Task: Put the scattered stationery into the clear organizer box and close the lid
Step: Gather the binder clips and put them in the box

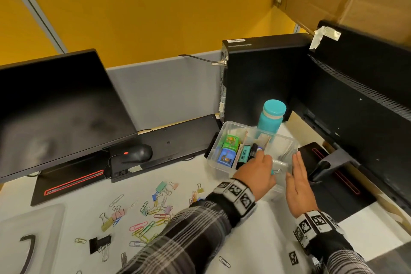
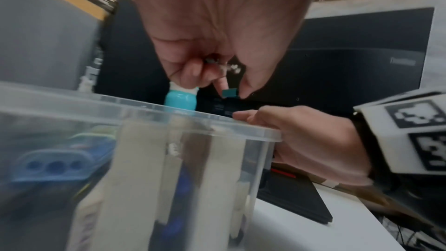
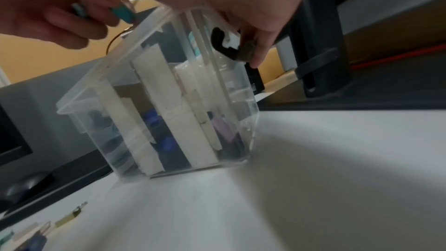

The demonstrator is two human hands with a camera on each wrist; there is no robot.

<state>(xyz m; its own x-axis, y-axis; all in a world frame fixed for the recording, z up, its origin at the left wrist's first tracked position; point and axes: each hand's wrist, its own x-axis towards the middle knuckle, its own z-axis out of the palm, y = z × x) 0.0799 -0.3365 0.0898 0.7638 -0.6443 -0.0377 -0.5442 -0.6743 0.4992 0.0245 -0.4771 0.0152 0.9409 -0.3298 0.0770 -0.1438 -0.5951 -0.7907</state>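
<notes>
The clear organizer box stands open on the white desk, with white dividers, a green and a blue small box, a teal highlighter and dark markers inside. My left hand hovers over the box's near right compartment and pinches a teal binder clip; the binder clip hangs just above the box rim. My right hand lies flat with straight fingers against the box's right side. Several coloured paper clips and binder clips lie scattered on the desk to the left. The clear lid lies at the lower left.
A teal bottle stands right behind the box. A black computer tower and a monitor's back with its stand close in the right side. To the left are a keyboard, mouse and another monitor.
</notes>
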